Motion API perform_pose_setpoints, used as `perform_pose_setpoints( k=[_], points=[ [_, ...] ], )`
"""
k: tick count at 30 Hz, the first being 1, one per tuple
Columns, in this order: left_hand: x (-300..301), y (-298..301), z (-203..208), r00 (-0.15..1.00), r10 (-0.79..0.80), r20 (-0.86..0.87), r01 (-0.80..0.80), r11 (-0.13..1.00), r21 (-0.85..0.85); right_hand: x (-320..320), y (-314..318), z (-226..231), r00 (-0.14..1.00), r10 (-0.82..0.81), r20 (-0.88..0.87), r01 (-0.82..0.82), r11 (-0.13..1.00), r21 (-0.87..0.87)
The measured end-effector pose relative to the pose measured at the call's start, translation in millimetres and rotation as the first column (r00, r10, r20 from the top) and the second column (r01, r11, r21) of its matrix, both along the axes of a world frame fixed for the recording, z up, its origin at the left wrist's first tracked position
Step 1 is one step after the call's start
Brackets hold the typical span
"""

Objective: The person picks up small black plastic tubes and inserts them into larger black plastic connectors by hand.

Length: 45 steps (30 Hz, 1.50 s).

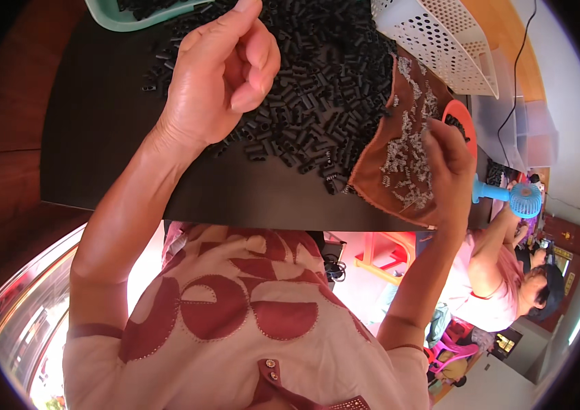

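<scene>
Nearest my view, the left hand (216, 78) hangs over the bench (109, 154), left of its middle, fingers curled, and I cannot tell whether they pinch anything. Next come loose black tubular pieces (303, 96), then, by the bench's near right corner, a brown cloth (374, 171) carrying small metal springs (402, 154). Above these, the right hand (450, 174) has its fingertips bunched, any hold unclear; I'd pinch lightly at the scatter's edge, since coils look apt to tangle.
</scene>
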State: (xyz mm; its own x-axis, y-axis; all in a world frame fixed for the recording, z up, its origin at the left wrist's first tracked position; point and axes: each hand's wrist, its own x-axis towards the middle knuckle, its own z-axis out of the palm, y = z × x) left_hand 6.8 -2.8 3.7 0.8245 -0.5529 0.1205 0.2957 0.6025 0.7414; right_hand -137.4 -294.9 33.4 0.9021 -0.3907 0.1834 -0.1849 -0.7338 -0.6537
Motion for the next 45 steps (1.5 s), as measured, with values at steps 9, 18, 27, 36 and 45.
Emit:
perform_pose_setpoints(
  k=[9, 18, 27, 36, 45],
  points=[
    [8.0, 8.1, -5.5, 0.983, 0.000, -0.184, -0.012, 0.998, -0.065, 58.7, 76.3, -7.0, 0.858, 0.509, -0.073, -0.513, 0.836, -0.197],
    [3.1, 10.7, 9.3, 0.960, 0.057, -0.273, -0.073, 0.996, -0.046, 88.8, 83.6, -15.7, 0.864, 0.485, -0.137, -0.489, 0.741, -0.461],
    [8.2, 12.8, -5.9, 0.973, 0.046, -0.226, -0.071, 0.992, -0.103, 91.4, 99.0, -17.2, 0.809, 0.570, -0.143, -0.568, 0.699, -0.435],
    [4.4, 12.2, 3.2, 0.956, 0.038, -0.289, -0.065, 0.994, -0.083, 63.6, 132.1, -5.4, 0.694, 0.705, -0.143, -0.717, 0.663, -0.214],
    [7.8, 10.6, -4.1, 0.981, 0.005, -0.195, -0.029, 0.992, -0.121, 63.2, 114.3, -12.4, 0.818, 0.541, -0.194, -0.565, 0.695, -0.444]
  ],
)
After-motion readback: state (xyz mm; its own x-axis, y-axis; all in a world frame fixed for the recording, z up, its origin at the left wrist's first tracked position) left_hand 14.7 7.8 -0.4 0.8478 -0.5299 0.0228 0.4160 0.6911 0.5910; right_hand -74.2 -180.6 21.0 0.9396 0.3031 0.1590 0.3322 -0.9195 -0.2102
